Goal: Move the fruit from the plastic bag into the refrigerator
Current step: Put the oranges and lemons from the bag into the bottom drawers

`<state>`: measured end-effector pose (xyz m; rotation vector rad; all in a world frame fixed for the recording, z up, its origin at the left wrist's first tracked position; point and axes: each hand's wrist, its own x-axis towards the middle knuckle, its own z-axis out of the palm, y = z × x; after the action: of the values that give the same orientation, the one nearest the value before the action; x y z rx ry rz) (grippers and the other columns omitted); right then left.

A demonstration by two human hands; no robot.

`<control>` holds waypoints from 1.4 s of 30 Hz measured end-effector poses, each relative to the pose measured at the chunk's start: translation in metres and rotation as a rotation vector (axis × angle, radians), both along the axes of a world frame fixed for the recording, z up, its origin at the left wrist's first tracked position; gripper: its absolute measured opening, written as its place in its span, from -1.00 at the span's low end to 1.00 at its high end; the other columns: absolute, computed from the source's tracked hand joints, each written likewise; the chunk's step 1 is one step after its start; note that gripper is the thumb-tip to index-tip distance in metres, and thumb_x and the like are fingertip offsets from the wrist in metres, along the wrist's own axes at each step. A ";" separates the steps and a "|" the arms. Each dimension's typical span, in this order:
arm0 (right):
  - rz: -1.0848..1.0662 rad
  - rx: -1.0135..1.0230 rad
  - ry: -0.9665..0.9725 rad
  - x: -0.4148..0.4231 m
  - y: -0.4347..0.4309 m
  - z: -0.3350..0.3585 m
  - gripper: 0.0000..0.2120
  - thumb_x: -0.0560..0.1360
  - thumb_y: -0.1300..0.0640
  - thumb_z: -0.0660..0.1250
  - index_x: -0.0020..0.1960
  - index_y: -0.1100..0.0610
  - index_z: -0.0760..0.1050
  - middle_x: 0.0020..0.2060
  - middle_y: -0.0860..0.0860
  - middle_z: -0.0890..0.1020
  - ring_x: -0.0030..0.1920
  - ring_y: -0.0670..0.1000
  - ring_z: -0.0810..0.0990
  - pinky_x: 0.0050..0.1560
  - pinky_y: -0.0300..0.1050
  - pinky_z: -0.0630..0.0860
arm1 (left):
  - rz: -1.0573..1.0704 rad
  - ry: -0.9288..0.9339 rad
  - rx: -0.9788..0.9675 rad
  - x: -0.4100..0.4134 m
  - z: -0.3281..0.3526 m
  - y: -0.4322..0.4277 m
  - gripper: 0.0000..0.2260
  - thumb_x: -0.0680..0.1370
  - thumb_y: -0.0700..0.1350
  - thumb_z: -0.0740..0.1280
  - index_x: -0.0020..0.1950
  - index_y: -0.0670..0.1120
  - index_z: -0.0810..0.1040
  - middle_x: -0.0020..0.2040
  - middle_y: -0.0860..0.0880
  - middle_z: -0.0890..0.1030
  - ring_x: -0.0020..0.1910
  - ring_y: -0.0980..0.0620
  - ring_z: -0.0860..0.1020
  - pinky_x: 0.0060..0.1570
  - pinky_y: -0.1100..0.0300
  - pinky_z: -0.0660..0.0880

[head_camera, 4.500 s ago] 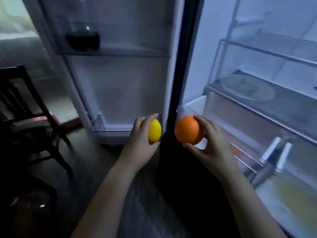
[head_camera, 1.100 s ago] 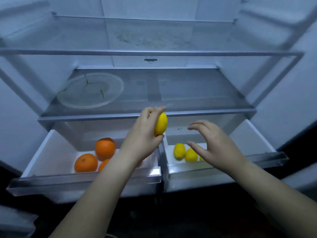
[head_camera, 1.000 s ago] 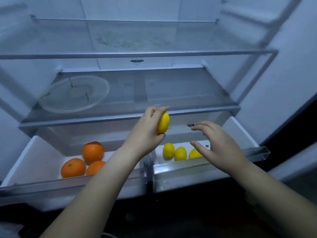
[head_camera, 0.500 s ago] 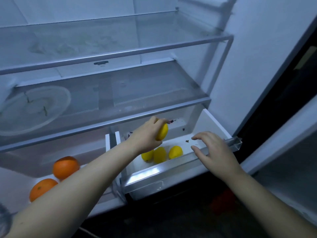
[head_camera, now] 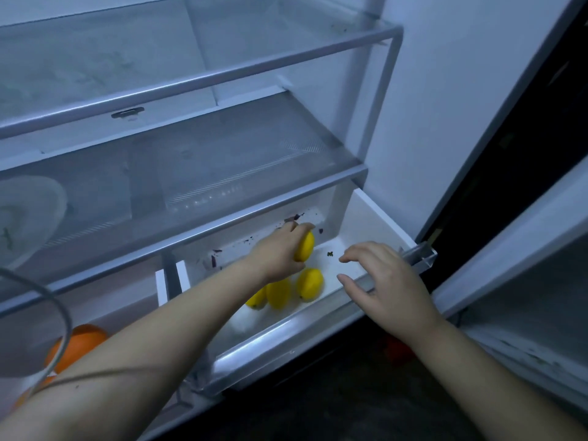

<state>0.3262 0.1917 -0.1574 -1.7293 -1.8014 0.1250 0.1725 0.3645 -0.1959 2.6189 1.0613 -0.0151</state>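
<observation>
Yellow oval lemon point(head_camera: 304, 246) pinched by left grip point(head_camera: 280, 254) above white plastic crisper drawer point(head_camera: 372, 214); right grip point(head_camera: 381, 281) spread, empty, over drawer front. Risk: if released high, bruised against three yellow lemons point(head_camera: 279, 292) inside drawer.

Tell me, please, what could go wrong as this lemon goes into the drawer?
The left hand grips the lemon above three lemons lying in the right drawer; released from there, it may knock or bruise them. The dark scraps on the drawer's floor and back wall could soil the fruit.
</observation>
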 end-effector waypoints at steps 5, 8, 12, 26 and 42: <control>0.002 0.005 -0.018 0.001 0.000 -0.002 -0.76 0.51 -0.03 0.26 0.04 0.10 0.55 -0.01 -0.04 0.58 0.05 -0.05 0.50 0.09 -0.32 0.33 | -0.015 0.062 0.002 0.009 -0.022 0.003 -0.29 0.45 0.03 0.38 0.50 0.08 0.08 0.41 -0.05 0.30 0.28 -0.11 0.40 0.02 0.07 0.41; 0.004 0.004 -0.023 0.001 0.000 -0.004 -0.75 0.52 -0.03 0.25 0.05 0.11 0.55 0.00 -0.02 0.58 0.05 -0.03 0.51 0.10 -0.28 0.37 | 0.051 0.054 -0.087 0.005 -0.033 0.007 -0.26 0.46 0.07 0.38 0.51 0.07 0.05 0.44 -0.09 0.30 0.29 -0.13 0.40 0.09 0.05 0.41; -0.005 0.017 -0.024 0.000 0.000 -0.006 -0.75 0.53 -0.02 0.24 0.05 0.12 0.55 0.02 -0.02 0.58 0.07 -0.03 0.51 0.12 -0.26 0.38 | 0.132 0.032 -0.168 0.000 -0.039 0.013 -0.23 0.46 0.09 0.39 0.53 0.06 0.02 0.45 -0.12 0.29 0.29 -0.14 0.42 0.14 0.04 0.44; -0.016 -0.011 -0.036 -0.002 -0.001 -0.006 -0.73 0.54 -0.04 0.21 0.07 0.09 0.56 0.05 -0.04 0.58 0.12 -0.08 0.48 0.13 -0.31 0.35 | 0.057 0.085 -0.242 -0.001 -0.047 0.007 -0.33 0.49 0.01 0.38 0.50 0.03 0.11 0.45 -0.09 0.25 0.29 -0.14 0.39 0.17 0.05 0.42; -0.019 -0.002 -0.044 0.000 0.000 -0.004 -0.73 0.53 -0.03 0.19 0.04 0.10 0.56 0.00 -0.04 0.58 0.06 -0.06 0.48 0.09 -0.34 0.31 | 0.031 0.141 -0.183 -0.002 -0.028 0.001 -0.22 0.47 0.04 0.39 0.54 0.03 -0.01 0.51 -0.07 0.16 0.36 -0.11 0.34 0.24 0.01 0.42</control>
<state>0.3260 0.1922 -0.1612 -1.7627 -1.8168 0.0815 0.1701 0.3659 -0.2244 2.4664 1.0908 -0.2804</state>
